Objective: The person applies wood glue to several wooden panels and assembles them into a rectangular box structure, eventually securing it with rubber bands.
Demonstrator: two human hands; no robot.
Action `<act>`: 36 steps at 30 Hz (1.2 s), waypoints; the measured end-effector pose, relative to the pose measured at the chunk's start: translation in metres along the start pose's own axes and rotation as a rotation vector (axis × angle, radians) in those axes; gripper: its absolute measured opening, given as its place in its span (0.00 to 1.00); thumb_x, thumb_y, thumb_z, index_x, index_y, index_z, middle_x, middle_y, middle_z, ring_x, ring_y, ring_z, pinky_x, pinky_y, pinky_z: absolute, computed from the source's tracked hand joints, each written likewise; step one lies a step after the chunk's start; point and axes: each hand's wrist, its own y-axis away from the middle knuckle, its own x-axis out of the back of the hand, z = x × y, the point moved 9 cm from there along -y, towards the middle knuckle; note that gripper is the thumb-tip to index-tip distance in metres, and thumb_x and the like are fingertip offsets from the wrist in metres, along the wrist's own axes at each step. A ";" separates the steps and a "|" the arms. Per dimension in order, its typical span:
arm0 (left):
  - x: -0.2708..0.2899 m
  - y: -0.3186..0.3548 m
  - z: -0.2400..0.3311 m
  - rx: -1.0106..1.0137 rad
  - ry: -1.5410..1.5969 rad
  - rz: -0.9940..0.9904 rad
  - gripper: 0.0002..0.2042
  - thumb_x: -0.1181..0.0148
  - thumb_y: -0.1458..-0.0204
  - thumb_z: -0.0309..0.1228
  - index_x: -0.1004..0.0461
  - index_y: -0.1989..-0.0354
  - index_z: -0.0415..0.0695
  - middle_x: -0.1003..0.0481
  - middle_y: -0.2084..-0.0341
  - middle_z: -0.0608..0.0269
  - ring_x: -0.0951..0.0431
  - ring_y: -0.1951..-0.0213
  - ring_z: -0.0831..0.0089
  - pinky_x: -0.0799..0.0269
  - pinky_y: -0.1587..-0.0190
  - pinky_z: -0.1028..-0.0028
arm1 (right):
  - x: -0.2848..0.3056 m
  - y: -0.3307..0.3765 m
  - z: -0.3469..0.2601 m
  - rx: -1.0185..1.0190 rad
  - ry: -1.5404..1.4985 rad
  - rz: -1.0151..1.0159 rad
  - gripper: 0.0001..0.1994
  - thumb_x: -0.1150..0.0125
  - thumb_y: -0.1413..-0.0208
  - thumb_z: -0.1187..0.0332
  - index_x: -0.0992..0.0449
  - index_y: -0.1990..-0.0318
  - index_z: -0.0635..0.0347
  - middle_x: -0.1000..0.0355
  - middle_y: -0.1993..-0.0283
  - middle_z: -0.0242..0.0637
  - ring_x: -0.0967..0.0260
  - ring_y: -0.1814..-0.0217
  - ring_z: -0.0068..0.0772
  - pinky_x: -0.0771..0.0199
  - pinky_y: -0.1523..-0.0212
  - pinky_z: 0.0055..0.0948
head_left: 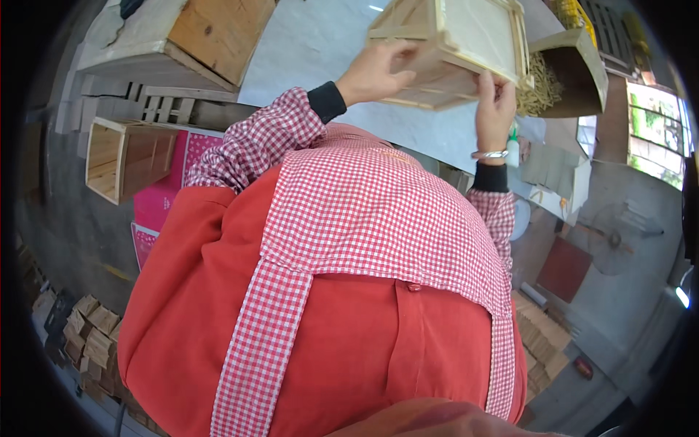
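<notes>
A pale wooden box with a slatted frame and a light, sheet-like panel rests tilted on the white tabletop in front of me. My left hand is at its left side, thumb and fingers apart, the fingertips by the frame. At the near right edge of the box, my right hand has thumb and fingers pinched on the frame. Its fingers partly hide the spot they grip. Beside the box, on the right, thin wooden sticks spill from a brown cardboard box lying on its side.
A larger wooden box stands at the table's far left. Left of me, another open wooden box sits by pink cartons. A green-and-white bottle is near my right wrist. Stacked wood pieces lie behind on the left.
</notes>
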 end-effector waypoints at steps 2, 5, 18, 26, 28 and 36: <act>-0.021 -0.003 0.009 -0.035 -0.004 -0.080 0.25 0.38 0.47 0.29 0.32 0.40 0.33 0.26 0.46 0.47 0.24 0.44 0.62 0.26 0.45 0.62 | 0.012 -0.011 0.003 -0.007 -0.122 0.001 0.16 0.38 0.37 0.60 0.27 0.61 0.69 0.24 0.65 0.40 0.28 0.63 0.27 0.28 0.58 0.27; -0.031 -0.011 0.023 -0.071 -0.066 -0.119 0.25 0.37 0.46 0.32 0.31 0.41 0.34 0.25 0.47 0.48 0.22 0.46 0.62 0.25 0.46 0.62 | 0.027 -0.005 0.011 -0.106 -0.105 0.105 0.20 0.38 0.37 0.55 0.28 0.64 0.70 0.24 0.65 0.40 0.28 0.64 0.27 0.29 0.60 0.26; -0.065 -0.139 0.096 -0.477 -0.693 -0.257 0.13 0.44 0.46 0.39 0.20 0.68 0.42 0.22 0.64 0.48 0.23 0.58 0.52 0.26 0.55 0.56 | -0.016 0.022 0.001 -0.369 -0.425 -0.005 0.15 0.41 0.39 0.55 0.26 0.67 0.60 0.24 0.74 0.34 0.24 0.69 0.26 0.30 0.67 0.24; -0.070 -0.131 0.098 -0.556 -0.698 -0.074 0.16 0.45 0.45 0.40 0.22 0.52 0.47 0.24 0.53 0.51 0.29 0.44 0.51 0.34 0.44 0.51 | -0.022 0.025 0.004 -0.389 -0.547 0.089 0.13 0.42 0.39 0.59 0.27 0.67 0.60 0.26 0.76 0.32 0.26 0.74 0.24 0.29 0.70 0.23; -0.067 -0.129 0.100 -0.584 -0.713 0.028 0.16 0.46 0.45 0.39 0.22 0.51 0.46 0.24 0.52 0.50 0.30 0.43 0.51 0.36 0.41 0.52 | -0.022 0.025 0.002 -0.347 -0.606 0.127 0.12 0.42 0.39 0.60 0.28 0.68 0.60 0.28 0.77 0.31 0.28 0.76 0.24 0.29 0.72 0.23; -0.048 -0.129 0.111 -0.640 -0.580 0.073 0.16 0.44 0.47 0.35 0.22 0.52 0.42 0.25 0.51 0.47 0.30 0.43 0.51 0.38 0.38 0.54 | -0.022 0.027 0.010 -0.341 -0.531 0.132 0.14 0.43 0.35 0.60 0.32 0.69 0.61 0.30 0.77 0.33 0.32 0.78 0.22 0.29 0.76 0.24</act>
